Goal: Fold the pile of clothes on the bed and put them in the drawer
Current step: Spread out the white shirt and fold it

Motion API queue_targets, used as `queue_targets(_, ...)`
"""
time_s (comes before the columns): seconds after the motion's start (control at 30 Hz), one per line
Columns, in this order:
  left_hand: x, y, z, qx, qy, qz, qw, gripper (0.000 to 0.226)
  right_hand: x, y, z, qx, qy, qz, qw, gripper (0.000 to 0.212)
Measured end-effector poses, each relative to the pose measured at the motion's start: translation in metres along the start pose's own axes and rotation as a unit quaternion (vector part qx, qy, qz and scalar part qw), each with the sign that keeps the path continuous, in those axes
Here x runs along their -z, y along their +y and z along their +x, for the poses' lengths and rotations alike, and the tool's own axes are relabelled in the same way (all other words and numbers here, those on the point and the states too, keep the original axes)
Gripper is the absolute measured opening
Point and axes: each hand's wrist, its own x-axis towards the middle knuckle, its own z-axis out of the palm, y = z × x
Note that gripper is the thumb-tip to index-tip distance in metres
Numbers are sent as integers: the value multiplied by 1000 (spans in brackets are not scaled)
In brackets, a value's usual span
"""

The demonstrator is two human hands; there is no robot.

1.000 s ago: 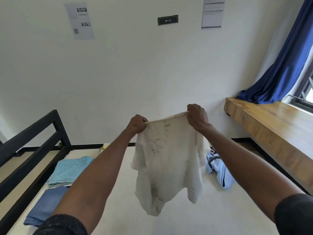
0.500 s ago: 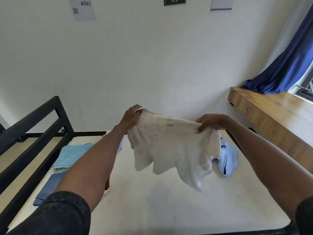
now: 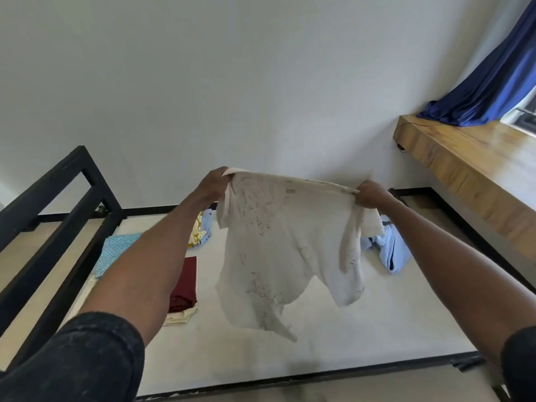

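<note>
2 hands hold 1 cream-white shirt stretched in the air above the bed. The left hand grips the upper left corner of the shirt with curled fingers, and the right hand pinches the upper right corner in a closed fist. The top edge runs taut between them, and the rest of the cloth hangs loose with faint marks across it, its lowest tip clear of the mattress.

On the bed lie 5 other cloth items that can be counted. At the left are 1 folded teal zigzag cloth, 1 folded maroon cloth resting on 1 folded cream cloth, and 1 yellow patterned cloth partly hidden by the left forearm. At the right, just behind the hanging shirt, is 1 crumpled light blue garment.

1 black metal frame stands at the left of the bed. 1 wooden bench runs along the right wall, with 1 blue curtain draped onto it.
</note>
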Motion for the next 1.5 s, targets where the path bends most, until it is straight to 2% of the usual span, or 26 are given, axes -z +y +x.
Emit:
queue_targets(0.07, -7, -11, 3, -17, 17, -10, 1000, 27, 1, 0, 7, -11, -27, 28, 999, 33)
queue_targets(0.1, -9, -16, 10, -25, -4, -9, 1000, 35, 0, 1, 16, -22, -28, 35, 999, 33)
queue_targets(0.17, -5, -22, 18, -31, -112, 49, 992, 43, -2, 6, 22, -16, 9, 41, 999, 28)
queue_targets(0.23, -3, -30, 42, 21, -234, 165, 958, 34, -12, 7, 40, 10, 63, 50, 997, 20)
queue_targets(0.27, -7, -38, 58, 48, -252, 221, 941, 37, -20, 7, 52, 20, 77, 59, 995, 17)
queue_targets(0.3, -11, -46, 69, 54, -244, 250, 935, 39, -31, 11, 64, 30, 80, 63, 994, 16)
queue_targets(0.33, -16, -52, 78, 65, -228, 234, 943, 36, -41, 14, 75, 42, 73, 73, 994, 16)
queue_targets(0.4, -24, -59, 94, 79, -167, 135, 973, 28, -49, 18, 100, 50, 56, 89, 993, 24)
queue_targets(0.47, -21, -66, 116, 93, -130, 71, 985, 32, -49, 17, 132, 55, 32, 145, 987, 29)
queue_targets(0.5, -18, -70, 128, 92, -143, 74, 983, 36, -47, 13, 144, 49, -28, 158, 986, 26)
queue_targets(0.57, -11, -75, 154, 104, -208, 180, 956, 44, -50, 12, 176, 86, -82, 119, 986, 12)
queue_targets(0.6, -9, -77, 168, 105, -223, 253, 935, 45, -50, 8, 188, 43, -103, 147, 983, 21)
queue_targets(0.63, -7, -78, 178, 96, -223, 317, 917, 43, -50, 9, 195, 51, -117, 97, 987, 31)
queue_targets(0.7, -5, -77, 197, 32, -153, 364, 918, 32, -48, 5, 215, 70, -129, 113, 983, 38)
queue_targets(0.8, 6, -78, 215, -37, 23, 259, 965, 24, -36, -11, 238, 93, -64, 183, 977, 37)
queue_targets(0.87, 14, -80, 219, -63, 114, 208, 969, 17, -28, -20, 248, 97, -15, 239, 966, 37)
queue_targets(0.93, 15, -79, 211, -87, 139, 225, 960, 9, -27, -26, 246, 102, -4, 251, 963, 36)
queue_targets(1.0, 10, -86, 193, -106, 123, 301, 940, 14, -37, -23, 239, 113, -5, 210, 971, 32)
queue_targets(1.1, -4, -123, 147, -130, 74, 377, 914, 35, -76, -12, 219, 151, 38, 82, 984, 16)
queue_targets(1.13, -13, -141, 127, -126, 51, 397, 908, 41, -97, -6, 207, 168, 34, 45, 984, 18)
queue_targets(1.3, -87, -250, 22, -71, -82, 440, 892, 51, -232, 47, 141, 228, -40, -81, 969, 27)
queue_targets(1.43, -169, -352, -49, -39, -169, 463, 870, 48, -358, 98, 107, 230, -90, -136, 959, 29)
queue_targets(1.5, -204, -397, -78, -37, -197, 454, 868, 60, -410, 113, 96, 216, -108, -150, 959, 27)
